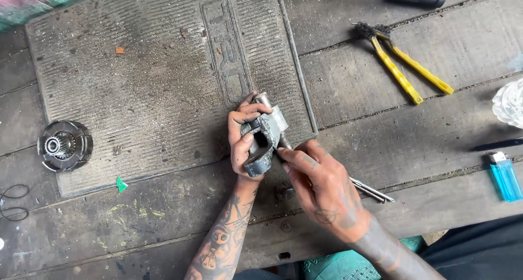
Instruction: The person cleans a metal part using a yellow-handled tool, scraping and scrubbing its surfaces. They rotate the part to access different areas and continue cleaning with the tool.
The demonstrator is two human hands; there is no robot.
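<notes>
Pictured on a worn wooden bench, at the lower right edge of a ribbed rubber mat: left hand clenched around a grey metal casting, fingers curled over its top and through its opening. Right hand closed on a thin metal rod tool, tip pressed to the side of the casting, shank trailing out toward the right.

Judged risky from this grip: tool tip angled close to the left fingers, so a slip off the greasy metal likely to jab them. Casting propped half on the mat's raised edge, half off, hence liable to rock or twist under a push.

Left lying well apart: yellow-handled pliers at upper right, blue lighter at far right, round clutch-like part at far left.
</notes>
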